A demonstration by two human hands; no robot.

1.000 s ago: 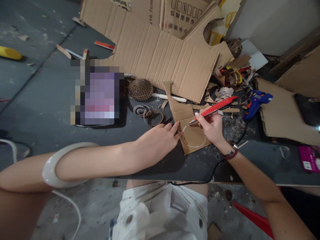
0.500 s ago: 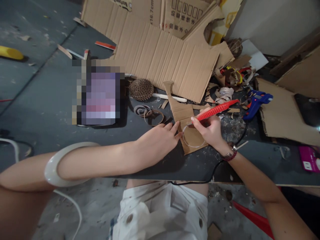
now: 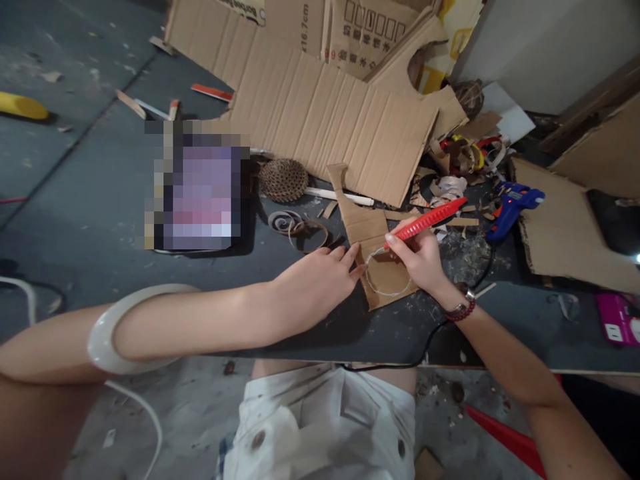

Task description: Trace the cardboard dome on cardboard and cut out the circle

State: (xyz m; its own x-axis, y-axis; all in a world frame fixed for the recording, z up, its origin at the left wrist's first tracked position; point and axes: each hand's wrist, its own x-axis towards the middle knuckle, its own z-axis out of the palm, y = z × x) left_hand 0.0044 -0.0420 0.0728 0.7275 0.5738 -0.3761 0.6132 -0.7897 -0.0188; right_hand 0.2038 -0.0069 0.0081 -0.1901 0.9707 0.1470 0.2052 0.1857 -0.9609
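Observation:
A small brown cardboard piece [image 3: 361, 223] with a circle drawn on it lies on the dark table [image 3: 100, 220]. My left hand [image 3: 313, 283] rests beside it, fingers stretched out and pressing the left edge of the cardboard. My right hand [image 3: 419, 257] is closed round a red utility knife [image 3: 430, 218], whose tip meets the top of the circle. A white bangle sits on my left forearm and a beaded band on my right wrist.
A large corrugated cardboard sheet [image 3: 320, 107] lies behind. A woven cardboard disc [image 3: 283, 179], coiled strips [image 3: 300, 228], a white stick [image 3: 340, 195] and a blue glue gun [image 3: 510, 208] with a black cord are nearby. Another cardboard slab [image 3: 565, 233] and a pink object [image 3: 620, 319] lie right.
The knife in my right hand shifted slightly along the top of the circle, left and then back a little. My left hand stayed put on the cardboard.

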